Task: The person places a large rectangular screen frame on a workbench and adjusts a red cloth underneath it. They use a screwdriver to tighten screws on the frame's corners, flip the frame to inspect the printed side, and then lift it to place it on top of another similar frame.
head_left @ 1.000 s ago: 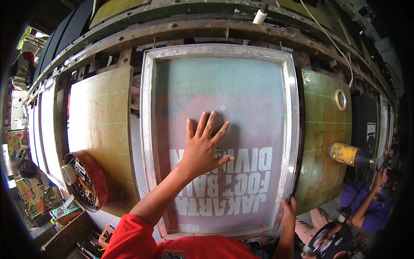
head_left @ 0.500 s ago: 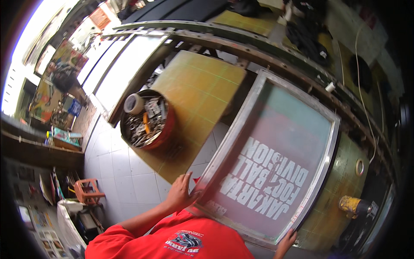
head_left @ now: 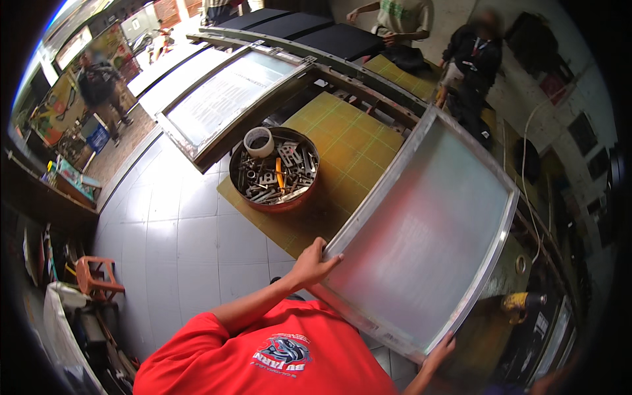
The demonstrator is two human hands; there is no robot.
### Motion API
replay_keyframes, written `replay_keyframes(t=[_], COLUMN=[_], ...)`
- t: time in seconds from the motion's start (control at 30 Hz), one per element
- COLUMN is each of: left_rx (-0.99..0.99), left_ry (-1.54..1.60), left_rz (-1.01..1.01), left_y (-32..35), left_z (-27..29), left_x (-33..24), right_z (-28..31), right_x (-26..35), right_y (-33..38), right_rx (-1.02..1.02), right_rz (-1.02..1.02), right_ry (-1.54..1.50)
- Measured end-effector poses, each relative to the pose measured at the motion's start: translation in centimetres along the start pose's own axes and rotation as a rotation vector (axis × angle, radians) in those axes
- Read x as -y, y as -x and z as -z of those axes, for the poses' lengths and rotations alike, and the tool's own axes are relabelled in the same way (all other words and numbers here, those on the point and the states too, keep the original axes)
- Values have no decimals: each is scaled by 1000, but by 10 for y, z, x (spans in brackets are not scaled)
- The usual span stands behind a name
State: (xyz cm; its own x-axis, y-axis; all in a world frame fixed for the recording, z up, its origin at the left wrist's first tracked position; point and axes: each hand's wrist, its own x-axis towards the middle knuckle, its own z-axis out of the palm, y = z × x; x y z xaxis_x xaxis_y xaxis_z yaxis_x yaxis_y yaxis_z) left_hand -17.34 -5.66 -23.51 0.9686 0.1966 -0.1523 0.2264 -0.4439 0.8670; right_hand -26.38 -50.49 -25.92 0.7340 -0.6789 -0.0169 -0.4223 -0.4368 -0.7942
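A silk-screen printing frame (head_left: 421,243) leans in front of me, its metal rim around a pale, translucent mesh with a reddish sheen. My left hand (head_left: 315,266) is closed around the rim at its left near corner, thumb on top. At the near right corner, my right hand (head_left: 440,354) grips the rim with its fingers curled over the edge. Behind the frame's left side lies a yellow-green gridded board (head_left: 339,141). A round red tub (head_left: 273,203) of metal hardware stands on that board, with a tape roll (head_left: 259,142) and an orange-handled tool (head_left: 280,174) on top.
Another screen frame (head_left: 230,95) rests on the long rack at the far left. Beneath the right edge of my frame are a yellow power tool (head_left: 523,301) and a tape ring (head_left: 521,264). An orange stool (head_left: 99,276) stands left. Several people are farther back.
The frame has tilted up in my hands, and the pale lettering seen on its mesh before no longer shows. My view has shifted, bringing people at the back into sight.
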Motion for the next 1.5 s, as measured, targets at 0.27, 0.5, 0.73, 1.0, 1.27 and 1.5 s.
replay_keyframes(t=[0.27, 0.5, 0.73, 1.0, 1.27, 1.5], left_rx=[-152, -541, -1018, -1330, -1156, -961], left_ry=[64, 85, 174, -26, -148, -292], left_rz=[-105, -100, 27, 210, 226, 201], left_y=[-13, 3, 47, 124, 62, -97], left_z=[143, 238, 398, 622, 847, 1011], left_x=[16, 102, 214, 309, 395, 441], right_z=[-68, -122, -255, -443, -584, -691], right_x=[104, 214, 324, 459, 522, 586], right_y=[82, 132, 205, 414, 548, 601], right_rx=[48, 187, 624, 1349, 1454, 1300], right_rz=[-113, 124, 442, 558, 481, 424], right_ry=[-412, -565, -632, -702, -716, -731])
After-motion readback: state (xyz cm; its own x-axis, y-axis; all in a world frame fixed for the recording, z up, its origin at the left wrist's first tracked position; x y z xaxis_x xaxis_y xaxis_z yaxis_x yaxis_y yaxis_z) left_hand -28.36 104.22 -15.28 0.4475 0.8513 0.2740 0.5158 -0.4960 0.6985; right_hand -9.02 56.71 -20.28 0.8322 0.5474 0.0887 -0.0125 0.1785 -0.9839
